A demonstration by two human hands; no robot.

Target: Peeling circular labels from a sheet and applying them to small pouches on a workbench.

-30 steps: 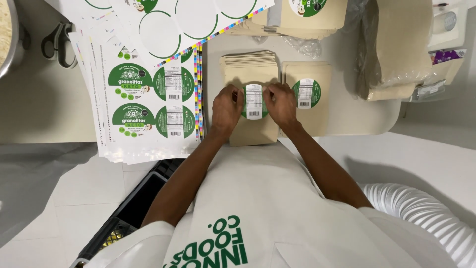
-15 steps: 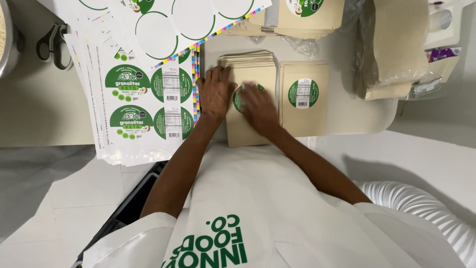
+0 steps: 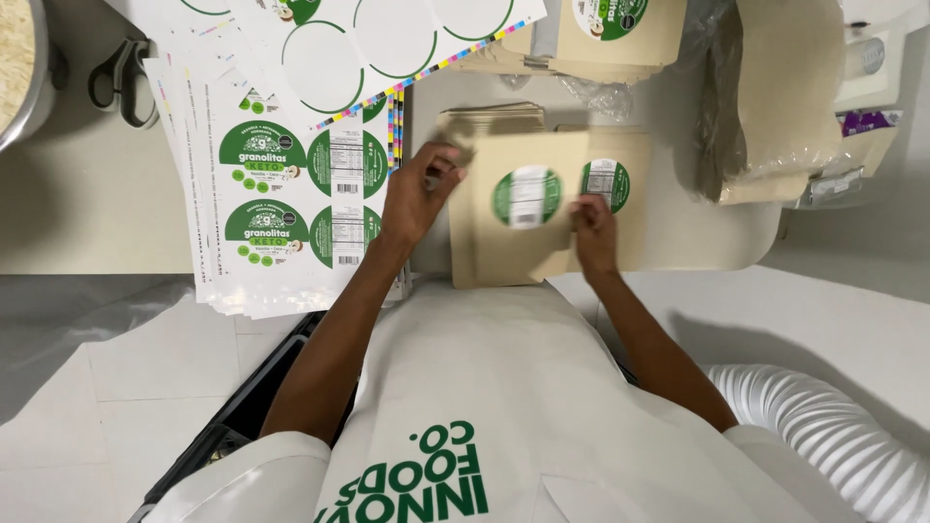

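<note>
Lifted now: the top kraft pouch (image 3: 528, 208), pressed flat half a second ago, tilts up off the pouch stack (image 3: 489, 121) with its round green label (image 3: 527, 196) showing. Left hand (image 3: 418, 194) pinches its upper left corner, right hand (image 3: 593, 225) grips the right edge. Just behind lies another labelled pouch (image 3: 620, 184). Left of them, sticker sheets (image 3: 281, 203) fan across the cream table (image 3: 87, 213); scissors (image 3: 121, 82) lie farther left.

Left hand (image 3: 418, 199) grips top-left corner of labelled kraft pouch (image 3: 523, 208), right hand (image 3: 593, 232) on its right edge, sticker sheets (image 3: 291, 194) just left.
</note>
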